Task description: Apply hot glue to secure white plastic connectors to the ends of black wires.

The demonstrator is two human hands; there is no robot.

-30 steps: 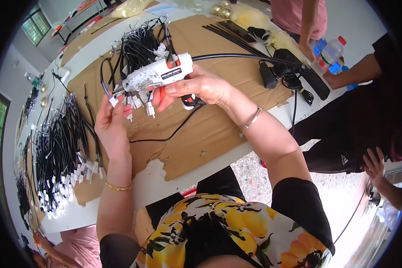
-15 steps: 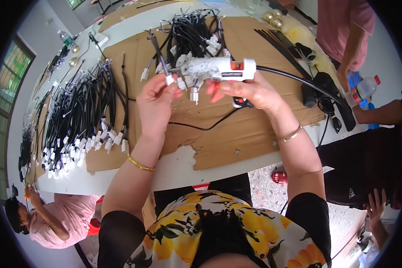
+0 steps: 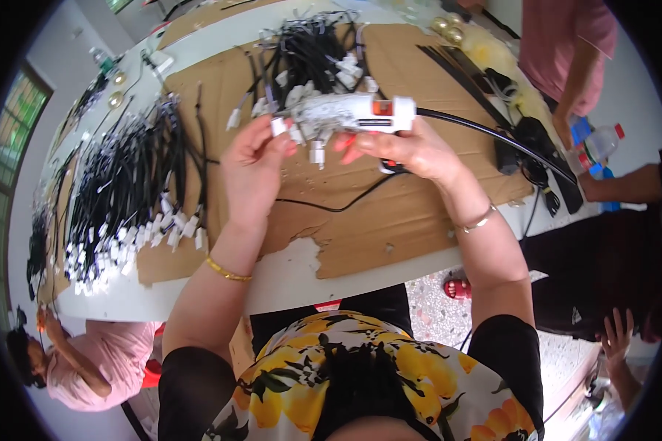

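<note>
My right hand (image 3: 408, 147) grips a white glue gun (image 3: 353, 112) with an orange mark, held level above the cardboard sheet (image 3: 390, 213), its nozzle pointing left. My left hand (image 3: 254, 167) pinches small white connectors (image 3: 278, 126) on black wires right at the nozzle. Another white connector (image 3: 316, 154) hangs below the gun. A black cord (image 3: 485, 132) runs from the gun's back end to the right.
A row of black wires with white ends (image 3: 132, 198) lies at the left, a tangled pile (image 3: 312, 59) at the back. Black cable ties (image 3: 456, 66), a power strip (image 3: 529, 143) and a water bottle (image 3: 596, 145) sit right. Other people stand at right and lower left.
The view has shifted, so the hands and glue gun appear further right and lower. Both hands keep their hold on the gun and connectors.
</note>
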